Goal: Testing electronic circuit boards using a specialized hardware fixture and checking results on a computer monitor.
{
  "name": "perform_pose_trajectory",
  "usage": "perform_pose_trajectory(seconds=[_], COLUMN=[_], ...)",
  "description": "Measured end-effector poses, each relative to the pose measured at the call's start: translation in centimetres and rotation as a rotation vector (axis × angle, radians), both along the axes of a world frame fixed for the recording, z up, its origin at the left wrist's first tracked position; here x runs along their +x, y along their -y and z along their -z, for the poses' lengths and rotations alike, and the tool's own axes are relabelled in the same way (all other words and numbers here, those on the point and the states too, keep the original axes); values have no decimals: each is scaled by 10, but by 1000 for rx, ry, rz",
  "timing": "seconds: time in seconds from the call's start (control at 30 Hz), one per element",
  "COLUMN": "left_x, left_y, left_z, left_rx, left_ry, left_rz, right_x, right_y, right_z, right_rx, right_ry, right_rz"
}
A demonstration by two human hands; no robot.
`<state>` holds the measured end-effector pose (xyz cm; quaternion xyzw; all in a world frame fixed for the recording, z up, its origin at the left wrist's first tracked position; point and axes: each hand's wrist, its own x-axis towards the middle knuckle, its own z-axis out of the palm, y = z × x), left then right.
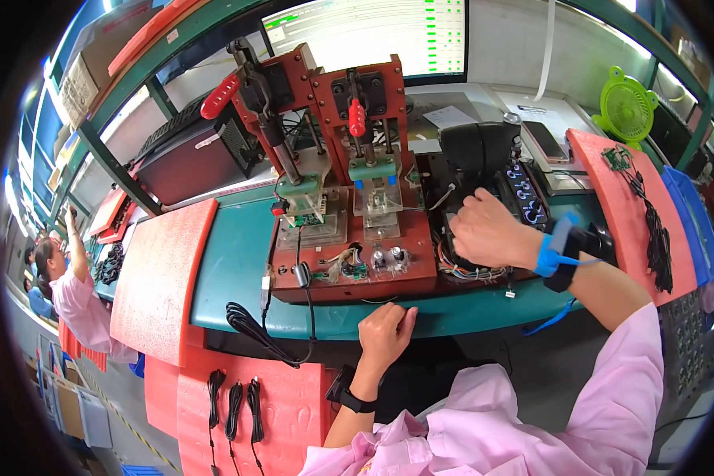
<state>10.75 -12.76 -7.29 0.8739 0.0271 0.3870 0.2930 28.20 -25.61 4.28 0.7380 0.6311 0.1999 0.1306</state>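
Note:
My left hand [386, 333], a black band at its wrist, rests loosely curled at the front edge of the green mat [444, 315]; nothing shows in its fingers. My right hand [492, 230], with a blue wrist strap [554, 250], is closed over the wiring beside a black box with knobs [523, 190]; its fingertips are hidden. Between and beyond my hands stands a red test fixture [357, 274] with two toggle clamps. The left clamp [282, 147] is down over a circuit board [313, 210]. A black cable [254, 325] with plugs hangs from the fixture's front.
Pink foam sheets [163, 278] lie at left; several coiled cables [232, 408] lie on a lower one. At right, another foam sheet [611, 206] bears a circuit board and black cables, near a green fan [627, 107]. A monitor [365, 36] stands behind. A co-worker [79, 293] is far left.

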Motion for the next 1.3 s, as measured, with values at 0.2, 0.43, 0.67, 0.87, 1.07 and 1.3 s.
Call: perform_pose_trajectory(seconds=[0.2,0.43,0.67,0.87,1.07,1.3], left_x=[2,-2,2,-2,1,-2], left_y=[1,0,5,0,-1,2], left_z=[3,2,-2,4,3,4], left_rx=[-7,-4,0,-12,45,-12], left_ry=[0,-25,-23,-19,-22,0], left_rz=[3,-4,15,-8,-26,4], right_x=[-2,-10,24,13,22,10], right_y=[11,52,65,89,79,114], right_z=[3,1,-4,1,-16,0], right_rx=[118,69,173,101,127,139], right_ry=[-318,-211,-380,-302,-159,-157], right_rz=[241,184,151,201,222,317])
